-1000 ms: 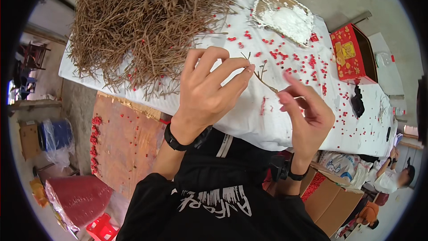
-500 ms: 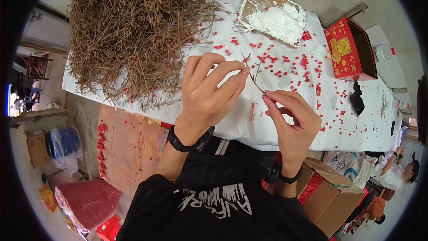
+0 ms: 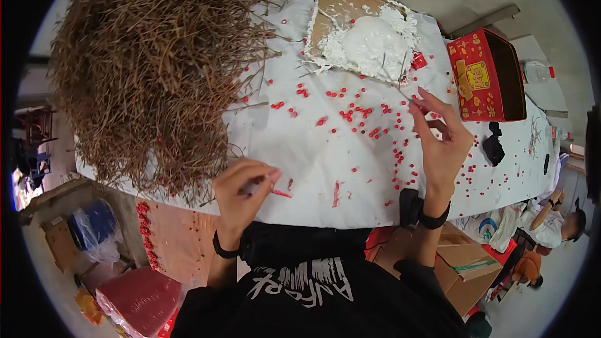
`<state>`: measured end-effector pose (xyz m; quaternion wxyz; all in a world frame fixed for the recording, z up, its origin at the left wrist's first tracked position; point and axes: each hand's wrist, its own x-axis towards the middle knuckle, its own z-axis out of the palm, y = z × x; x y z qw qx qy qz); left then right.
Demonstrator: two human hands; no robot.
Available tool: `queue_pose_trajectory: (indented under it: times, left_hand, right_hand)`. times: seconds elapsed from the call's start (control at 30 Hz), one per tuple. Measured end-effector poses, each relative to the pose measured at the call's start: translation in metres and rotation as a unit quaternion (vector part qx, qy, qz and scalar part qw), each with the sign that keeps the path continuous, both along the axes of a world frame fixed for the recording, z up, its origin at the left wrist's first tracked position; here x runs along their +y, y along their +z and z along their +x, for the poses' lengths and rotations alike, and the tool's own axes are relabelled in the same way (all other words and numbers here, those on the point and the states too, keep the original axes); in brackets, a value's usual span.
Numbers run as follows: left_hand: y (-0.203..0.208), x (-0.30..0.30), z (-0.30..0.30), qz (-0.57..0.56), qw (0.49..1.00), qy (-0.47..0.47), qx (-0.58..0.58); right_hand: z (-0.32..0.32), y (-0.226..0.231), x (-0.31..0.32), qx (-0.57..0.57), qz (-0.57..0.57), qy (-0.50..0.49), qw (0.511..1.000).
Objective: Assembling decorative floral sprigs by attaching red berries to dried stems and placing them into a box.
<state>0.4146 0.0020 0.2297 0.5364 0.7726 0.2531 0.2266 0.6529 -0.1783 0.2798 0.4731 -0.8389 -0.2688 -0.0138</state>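
My right hand (image 3: pixel 442 134) pinches a thin brown twig (image 3: pixel 404 92) between thumb and fingertips. The forked far end of the twig reaches to the lower right edge of the white paste (image 3: pixel 370 40), which is heaped on a piece of cardboard (image 3: pixel 335 9). My left hand (image 3: pixel 243 195) is low over the near edge of the table, its fingertips drawn together; whether anything lies between them is too small to tell. Beside it rises a big pile of brown twigs (image 3: pixel 150 75). Loose red berries (image 3: pixel 354 112) are scattered over the white cloth (image 3: pixel 300 150) between the hands and the paste.
A red box (image 3: pixel 472 78), its top open, stands at the right, with a crumpled black item (image 3: pixel 494 145) nearer me. Below the table are a cardboard carton (image 3: pixel 466 269) on the right and a brown board (image 3: pixel 181 244) with berries on the left. Another person (image 3: pixel 551 222) sits far right.
My right hand has carried the twig away from me and to the right, up to the paste. My left hand has dropped back toward me and to the left, away from the twig.
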Motion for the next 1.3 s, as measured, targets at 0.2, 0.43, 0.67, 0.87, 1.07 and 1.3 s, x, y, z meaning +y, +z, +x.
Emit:
queue_pose_trajectory:
  times: [0.2, 0.43, 0.67, 0.87, 1.07, 1.3]
  left_hand:
    - [-0.007, 0.007, 0.005, 0.01, 1.0, -0.027, 0.0]
    - [-0.008, 0.009, 0.006, 0.034, 0.998, -0.049, 0.026]
    - [-0.008, 0.006, 0.009, 0.037, 0.998, -0.043, 0.03]
    - [-0.006, 0.007, 0.006, 0.038, 0.997, -0.044, 0.043]
    - [-0.005, 0.006, 0.007, 0.04, 0.997, -0.041, 0.044]
    - [-0.008, 0.006, 0.006, 0.047, 0.998, -0.039, 0.008]
  right_hand:
    - [0.042, -0.006, 0.017, -0.011, -0.044, 0.014, 0.999]
    - [0.055, -0.014, 0.019, -0.044, -0.143, 0.027, 0.988]
    - [0.063, -0.018, 0.018, -0.081, -0.183, 0.049, 0.978]
    - [0.064, -0.017, 0.016, -0.092, -0.208, 0.05, 0.972]
    - [0.057, 0.004, 0.023, -0.1, -0.116, 0.005, 0.988]
    - [0.054, 0.006, 0.02, 0.205, 0.082, -0.034, 0.975]
